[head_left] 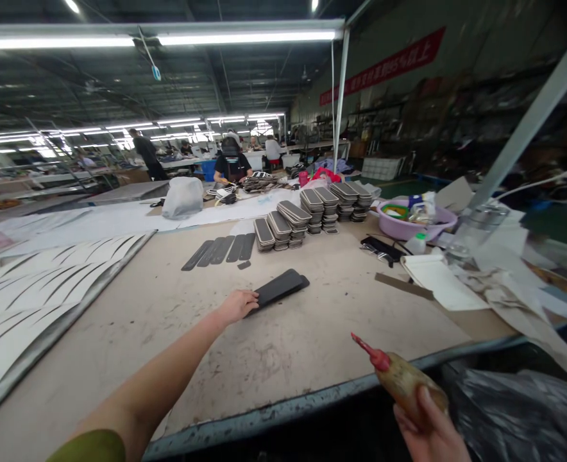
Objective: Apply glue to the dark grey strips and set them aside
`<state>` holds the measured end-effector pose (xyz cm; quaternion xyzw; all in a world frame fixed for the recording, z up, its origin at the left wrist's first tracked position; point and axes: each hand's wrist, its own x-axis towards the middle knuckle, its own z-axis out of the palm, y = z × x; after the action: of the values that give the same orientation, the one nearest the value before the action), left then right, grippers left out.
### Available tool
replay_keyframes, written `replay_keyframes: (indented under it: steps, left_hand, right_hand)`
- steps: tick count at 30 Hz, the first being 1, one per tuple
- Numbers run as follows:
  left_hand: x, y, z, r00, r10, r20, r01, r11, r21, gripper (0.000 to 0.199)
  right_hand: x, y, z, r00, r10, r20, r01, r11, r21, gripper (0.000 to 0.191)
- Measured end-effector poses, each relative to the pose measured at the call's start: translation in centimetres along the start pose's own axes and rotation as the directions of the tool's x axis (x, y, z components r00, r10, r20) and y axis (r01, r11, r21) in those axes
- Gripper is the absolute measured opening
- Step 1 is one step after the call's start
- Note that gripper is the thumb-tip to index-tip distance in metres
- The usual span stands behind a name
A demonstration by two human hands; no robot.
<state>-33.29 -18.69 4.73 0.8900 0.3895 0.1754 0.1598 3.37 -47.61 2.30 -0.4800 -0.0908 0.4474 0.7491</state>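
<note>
My left hand [239, 306] is closed on the near end of a dark grey oblong piece [279, 287] at the middle of the table; another dark piece shows from under its far end. Low at the right, my right hand [430, 420] grips a yellowish glue bottle [406, 382] whose red nozzle points up and left, over the table's front edge. Several flat dark strips [222, 249] lie side by side beyond my left hand. Stacks of light-edged grey oblong pieces [278, 223] stand behind and to the right of them.
A purple basin [415, 229] with items sits at the back right, near a black glasses case, cloth and paper scraps [444, 282]. White cut sheets [47, 276] cover a board on the left. A metal post [533, 122] rises at the right. People work at tables farther back.
</note>
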Motion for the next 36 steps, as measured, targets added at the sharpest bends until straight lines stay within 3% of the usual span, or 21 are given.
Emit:
replay_keyframes:
  steps: [3,7,11,13,17,19,21,25,28,30,32,36]
  left_hand:
    - [-0.3,0.3,-0.2,0.992,-0.043,-0.118,0.041,0.999,-0.016,0.025]
    - [-1.1,1.4,-0.5,0.942,-0.105,-0.318,0.095,0.994,-0.047,0.030]
    - [-2.6,5.0,0.3,0.897,-0.100,-0.432,0.084,0.995,-0.056,0.027]
    - [-3.6,7.8,1.8,0.889,-0.020,-0.458,0.013,1.000,-0.019,0.023]
    - [-6.0,13.2,6.2,0.894,0.270,-0.358,-0.250,0.963,0.103,0.020]
    - [-7.3,14.6,7.9,0.906,0.301,-0.297,-0.288,0.954,0.089,0.018]
    - [-8.5,14.9,8.7,0.926,0.262,-0.274,-0.262,0.964,0.037,0.020]
    - [-10.9,13.6,7.7,0.951,0.174,-0.256,-0.191,0.981,-0.041,0.021]
    - [-11.7,12.6,6.1,0.959,0.253,-0.128,-0.263,0.962,-0.070,0.023]
    - [-11.5,12.5,5.5,0.953,0.300,-0.040,-0.302,0.949,-0.091,0.025]
    - [-11.0,12.7,5.6,0.958,0.288,-0.021,-0.288,0.954,-0.079,0.026]
    - [-10.1,13.1,7.4,0.970,0.209,-0.128,-0.212,0.977,-0.009,0.029]
  right_hand:
    - [0.0,0.3,-0.2,0.997,0.052,-0.061,-0.051,0.999,0.014,0.052]
    - [0.0,0.5,-0.3,0.999,0.021,-0.050,-0.021,1.000,0.006,0.051]
    - [0.0,0.5,0.0,0.999,-0.041,0.005,0.042,0.999,-0.010,0.048]
    - [-0.1,0.4,0.3,0.998,-0.062,0.005,0.062,0.998,-0.022,0.049]
    - [-1.0,0.4,1.2,0.985,-0.173,0.005,0.173,0.977,-0.124,0.055]
    - [-1.6,0.7,1.5,0.965,-0.256,0.049,0.261,0.938,-0.229,0.056]
    - [-2.3,1.3,1.8,0.932,-0.337,0.132,0.362,0.855,-0.371,0.054]
    - [-3.1,2.7,2.5,0.846,-0.421,0.327,0.532,0.621,-0.576,0.045]
    - [-3.4,3.9,3.2,0.753,-0.470,0.460,0.655,0.471,-0.591,0.038]
    - [-3.6,4.5,3.6,0.710,-0.473,0.522,0.702,0.419,-0.575,0.036]
    - [-3.8,4.9,4.0,0.702,-0.461,0.543,0.711,0.406,-0.574,0.035]
    - [-4.0,4.9,4.6,0.710,-0.477,0.518,0.698,0.375,-0.610,0.036]
